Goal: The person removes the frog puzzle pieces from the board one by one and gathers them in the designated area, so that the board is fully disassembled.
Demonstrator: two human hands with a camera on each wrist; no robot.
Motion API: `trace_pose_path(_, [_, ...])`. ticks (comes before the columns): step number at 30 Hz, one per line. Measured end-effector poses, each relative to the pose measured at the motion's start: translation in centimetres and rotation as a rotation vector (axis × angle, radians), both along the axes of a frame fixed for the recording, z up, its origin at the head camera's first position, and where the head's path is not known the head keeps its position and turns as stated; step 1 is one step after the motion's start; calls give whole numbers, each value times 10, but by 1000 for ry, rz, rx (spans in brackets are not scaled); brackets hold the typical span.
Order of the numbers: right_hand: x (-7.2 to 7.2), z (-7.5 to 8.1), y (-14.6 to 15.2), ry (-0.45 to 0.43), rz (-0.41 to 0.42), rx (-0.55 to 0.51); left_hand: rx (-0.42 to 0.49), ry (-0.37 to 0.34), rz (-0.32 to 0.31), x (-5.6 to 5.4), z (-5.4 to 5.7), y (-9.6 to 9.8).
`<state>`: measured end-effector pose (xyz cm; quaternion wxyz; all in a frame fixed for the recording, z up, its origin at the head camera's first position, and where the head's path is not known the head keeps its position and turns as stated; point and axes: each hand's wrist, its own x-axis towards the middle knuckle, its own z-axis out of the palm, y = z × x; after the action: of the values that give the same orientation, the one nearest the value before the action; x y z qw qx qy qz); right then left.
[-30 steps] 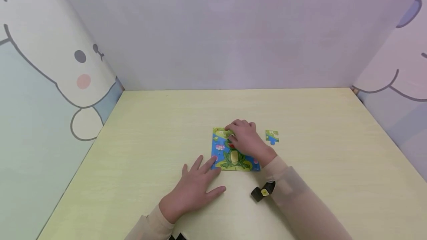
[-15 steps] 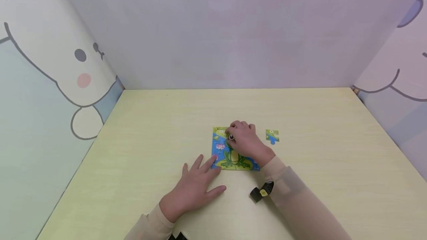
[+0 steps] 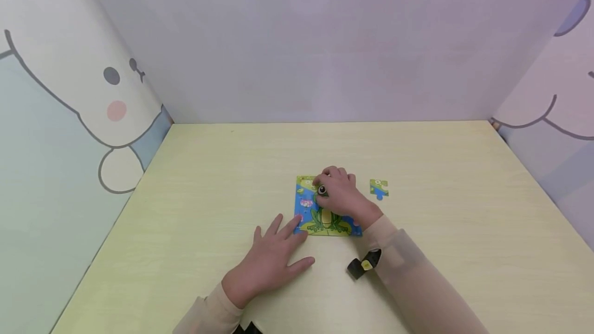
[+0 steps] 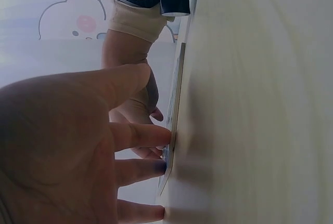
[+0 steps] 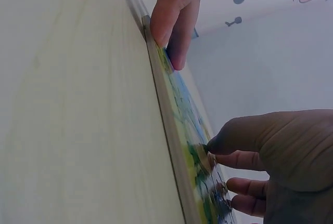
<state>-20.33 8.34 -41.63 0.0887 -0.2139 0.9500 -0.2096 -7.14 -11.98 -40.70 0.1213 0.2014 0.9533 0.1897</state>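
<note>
**Your right hand [image 3: 341, 192] pinches a frog-eye piece [image 3: 322, 189] at the puzzle [image 3: 326, 218]**

The puzzle lies flat near the middle of the pale worktop [image 3: 223, 179], its picture a green frog on blue, with yellow-green along the top and bottom. Your right hand comes in from the right and covers much of its upper right part. Its thumb and forefinger are narrow, holding the piece that shows a round black-and-white eye (the hand hides most of it, so you cannot tell whether it sits level in the picture).

Your left hand [image 3: 266, 267] lies to the puzzle's lower left with fingers spread wide and nearly straight. Two fingertips rest on the puzzle's near left corner, as the left wrist view also shows; the thumb points away to the right, off the puzzle.

Just to the right of the puzzle, apart from it, a loose piece [image 3: 379, 188] lies face up in green and blue, its rounded tab pointing towards you.

You wear light beige sleeves [image 3: 419, 277], and a black strap [image 3: 373, 259] with a yellow label sits at your right wrist. Behind the worktop stands a plain greyish-lilac wall [image 3: 315, 45]; cartoon animals [image 3: 106, 92] decorate the panels on either side.
</note>
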Motion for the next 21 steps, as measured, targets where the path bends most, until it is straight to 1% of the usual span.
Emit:
trace_pose_path(5, [-1,0,0,3,-8,-6,-2,-1,1,-1,-1,0])
trace_pose_path(10, [0,1,1,49,-7,-5,-3,1,0,-1,-2,0])
trace_pose_path(15, [1,4,5,104,24,26,-2,6,-4,-1,-1,0])
trace_pose_path(21, [-1,8,11,136,31,-13,0,6,-1,-1,-2,0])
